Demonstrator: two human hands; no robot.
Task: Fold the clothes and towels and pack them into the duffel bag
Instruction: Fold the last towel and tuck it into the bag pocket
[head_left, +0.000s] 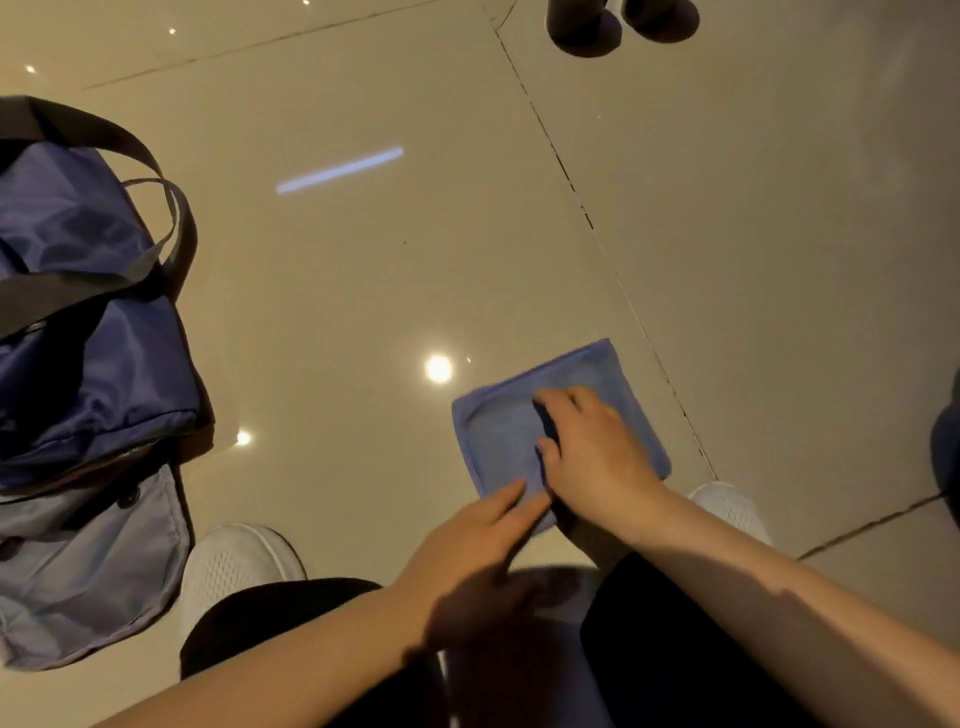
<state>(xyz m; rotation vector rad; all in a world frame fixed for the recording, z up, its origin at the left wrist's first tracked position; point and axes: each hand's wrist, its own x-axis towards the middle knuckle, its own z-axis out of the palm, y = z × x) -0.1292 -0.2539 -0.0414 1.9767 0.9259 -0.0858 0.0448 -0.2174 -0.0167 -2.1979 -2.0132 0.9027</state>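
A folded blue towel (511, 431) lies flat on the tiled floor (363, 270), near and to the right, between two white shoes (236, 569). The right hand (592, 452) rests on the towel with fingers curled, pinching a fold of it. The left hand (478, 535) lays straight fingers on the towel's near edge. The navy duffel bag (83, 364) sits well apart at the left.

Bare floor (337, 291) lies open between the duffel bag (88, 332) at left and the folded towel (498, 431); white shoes (234, 566) flank the near edge.
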